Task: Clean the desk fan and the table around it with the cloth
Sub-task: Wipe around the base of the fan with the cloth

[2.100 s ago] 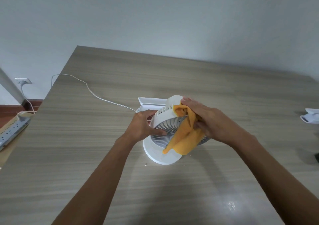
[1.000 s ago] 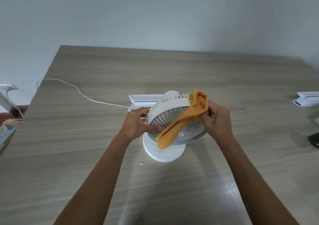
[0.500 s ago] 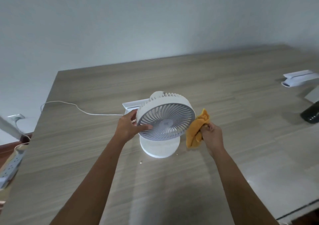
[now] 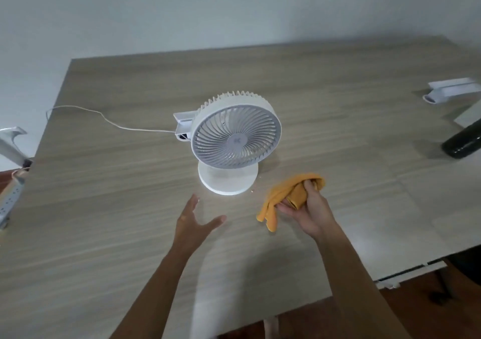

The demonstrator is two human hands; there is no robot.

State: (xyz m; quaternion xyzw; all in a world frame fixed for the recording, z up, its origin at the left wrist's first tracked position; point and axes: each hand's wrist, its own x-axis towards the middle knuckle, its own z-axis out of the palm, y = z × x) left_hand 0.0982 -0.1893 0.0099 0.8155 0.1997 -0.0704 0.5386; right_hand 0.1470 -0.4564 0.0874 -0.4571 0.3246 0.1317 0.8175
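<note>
Faintly, K-like mark on desk fan (image 4: pixel 235 140) hub

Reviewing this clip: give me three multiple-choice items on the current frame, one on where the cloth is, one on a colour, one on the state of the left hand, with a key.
1. Where is the cloth?
A. Draped over the fan's grille
B. In the right hand, beside the fan's base
C. Lying flat at the table's far edge

2. What colour is the cloth?
A. Blue
B. Orange-yellow
C. Green

3. What is the left hand doing?
A. Gripping the fan's rim
B. Pinching the cable
C. Open, fingers spread, holding nothing

Key:
1 B: the right hand grips the bunched cloth to the right of the desk fan and its round base, over the table.
2 B: the fabric is plainly orange-yellow against the white fan.
3 C: the left hand is spread in front of the fan, touching neither the fan nor its cable.
</note>
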